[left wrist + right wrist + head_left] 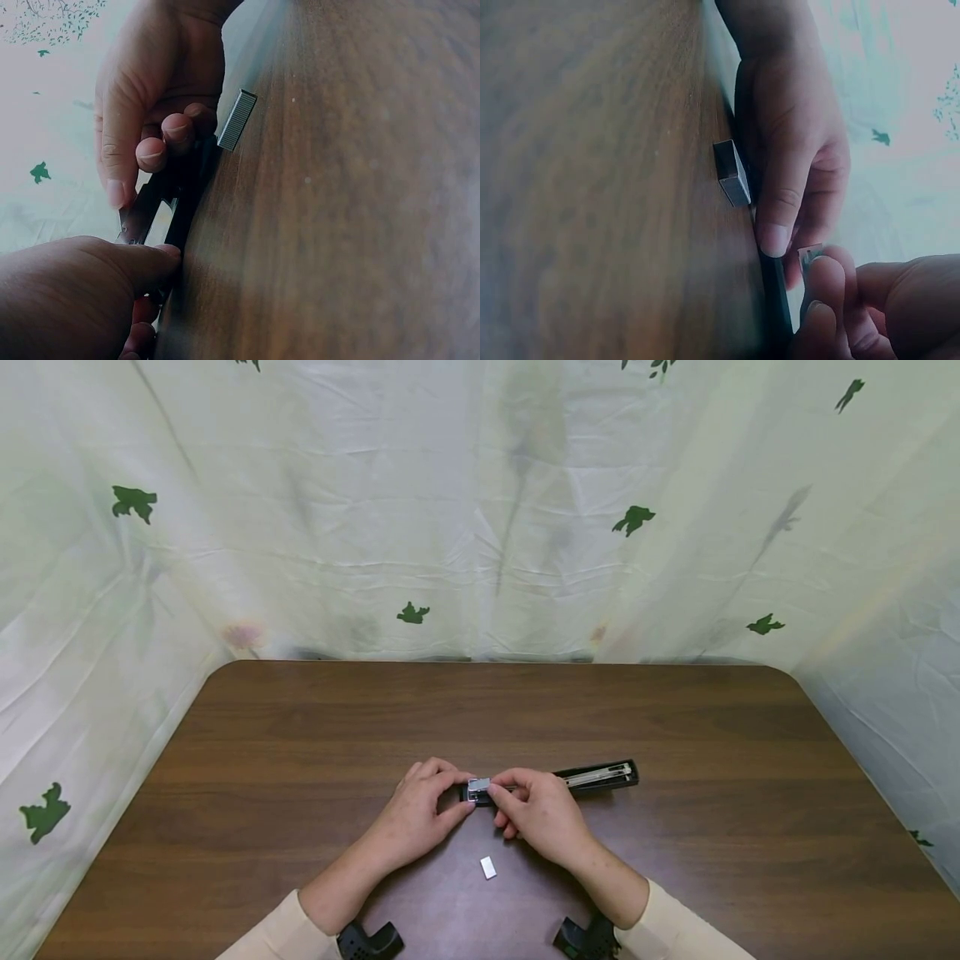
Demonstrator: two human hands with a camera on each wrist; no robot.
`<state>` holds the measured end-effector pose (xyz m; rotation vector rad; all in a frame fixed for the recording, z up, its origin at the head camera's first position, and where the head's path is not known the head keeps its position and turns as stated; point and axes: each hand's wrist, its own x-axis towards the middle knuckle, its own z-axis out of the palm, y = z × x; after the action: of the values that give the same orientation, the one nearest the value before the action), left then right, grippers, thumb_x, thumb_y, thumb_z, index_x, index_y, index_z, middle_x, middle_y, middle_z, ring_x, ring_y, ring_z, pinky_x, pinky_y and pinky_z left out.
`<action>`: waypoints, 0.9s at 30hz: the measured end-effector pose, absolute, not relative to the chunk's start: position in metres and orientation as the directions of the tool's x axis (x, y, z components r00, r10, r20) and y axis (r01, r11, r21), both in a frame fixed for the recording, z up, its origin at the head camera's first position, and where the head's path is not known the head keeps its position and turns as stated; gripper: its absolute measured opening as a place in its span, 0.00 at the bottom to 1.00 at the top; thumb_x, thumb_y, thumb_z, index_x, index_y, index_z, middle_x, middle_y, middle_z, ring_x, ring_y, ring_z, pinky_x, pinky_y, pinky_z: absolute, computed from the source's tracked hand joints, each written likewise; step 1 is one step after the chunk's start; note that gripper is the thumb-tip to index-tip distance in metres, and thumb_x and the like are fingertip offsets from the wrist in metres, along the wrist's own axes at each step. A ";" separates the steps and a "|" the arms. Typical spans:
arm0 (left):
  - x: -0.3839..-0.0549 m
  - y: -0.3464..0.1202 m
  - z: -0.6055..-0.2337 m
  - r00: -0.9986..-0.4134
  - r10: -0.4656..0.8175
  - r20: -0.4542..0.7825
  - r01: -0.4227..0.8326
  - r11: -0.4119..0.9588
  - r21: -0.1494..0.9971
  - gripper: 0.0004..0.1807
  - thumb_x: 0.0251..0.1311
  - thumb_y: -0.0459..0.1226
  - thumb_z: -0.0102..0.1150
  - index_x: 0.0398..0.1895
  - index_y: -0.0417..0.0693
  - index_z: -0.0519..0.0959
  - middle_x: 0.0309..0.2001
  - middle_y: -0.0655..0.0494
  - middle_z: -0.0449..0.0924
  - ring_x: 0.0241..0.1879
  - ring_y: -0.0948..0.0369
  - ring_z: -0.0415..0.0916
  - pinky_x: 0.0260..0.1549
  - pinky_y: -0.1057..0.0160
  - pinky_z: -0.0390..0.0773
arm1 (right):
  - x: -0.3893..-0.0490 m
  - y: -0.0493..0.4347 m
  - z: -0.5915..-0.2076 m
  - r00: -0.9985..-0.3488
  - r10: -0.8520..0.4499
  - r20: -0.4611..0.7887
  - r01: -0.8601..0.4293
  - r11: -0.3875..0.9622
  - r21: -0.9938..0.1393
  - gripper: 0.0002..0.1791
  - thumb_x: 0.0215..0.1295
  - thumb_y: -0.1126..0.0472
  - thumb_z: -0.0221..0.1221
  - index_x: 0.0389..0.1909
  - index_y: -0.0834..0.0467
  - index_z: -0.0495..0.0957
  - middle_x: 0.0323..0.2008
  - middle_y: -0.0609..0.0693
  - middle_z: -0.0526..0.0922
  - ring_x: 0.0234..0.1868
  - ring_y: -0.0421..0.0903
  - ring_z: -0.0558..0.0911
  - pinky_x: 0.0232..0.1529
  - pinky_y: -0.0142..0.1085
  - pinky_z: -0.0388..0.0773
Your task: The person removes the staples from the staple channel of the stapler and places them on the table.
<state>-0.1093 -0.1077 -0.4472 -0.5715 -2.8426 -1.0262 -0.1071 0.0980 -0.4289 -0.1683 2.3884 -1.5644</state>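
A black stapler [600, 776] lies across the table with its top swung back, baring the metal inside. My left hand [417, 814] grips its left end, thumb on the near side and index finger on the far side. Between the two hands shows a silvery metal piece [478, 785] at that end. My right hand [546, 814] pinches the stapler beside this piece with thumb and index finger, the other fingers curled below. In the right wrist view its fingertips [826, 279] hide part of the metal piece. A short strip of staples [488, 867] lies on the table, nearer me.
The brown wooden table [300, 710] has rounded far corners. Behind and beside it hangs a pale cloth [337, 510] with green leaf-shaped patches. Black devices [370, 941] are strapped at both wrists, by the cream sleeves.
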 end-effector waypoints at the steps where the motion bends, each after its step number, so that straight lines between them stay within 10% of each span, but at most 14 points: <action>1: -0.109 -0.108 -0.448 -0.928 0.321 0.191 0.369 0.708 0.602 0.16 0.59 0.40 0.73 0.51 0.52 0.86 0.46 0.61 0.81 0.46 0.61 0.72 0.50 0.55 0.72 | -0.107 0.098 -0.429 -0.953 -0.248 -0.172 0.061 0.402 -0.914 0.09 0.72 0.56 0.62 0.45 0.56 0.85 0.19 0.46 0.84 0.18 0.40 0.81 0.22 0.33 0.79; 27: -0.110 -0.108 -0.447 -0.931 0.324 0.171 0.358 0.707 0.610 0.16 0.60 0.42 0.73 0.51 0.53 0.86 0.47 0.61 0.80 0.46 0.62 0.72 0.50 0.55 0.71 | -0.107 0.096 -0.433 -0.967 -0.215 -0.138 0.059 0.339 -0.939 0.08 0.72 0.56 0.62 0.43 0.56 0.85 0.18 0.47 0.83 0.18 0.41 0.82 0.22 0.34 0.80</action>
<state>-0.1099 -0.1081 -0.4468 -0.5705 -2.8547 -1.0362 -0.1074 0.0963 -0.4326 -0.1407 2.3660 -1.6753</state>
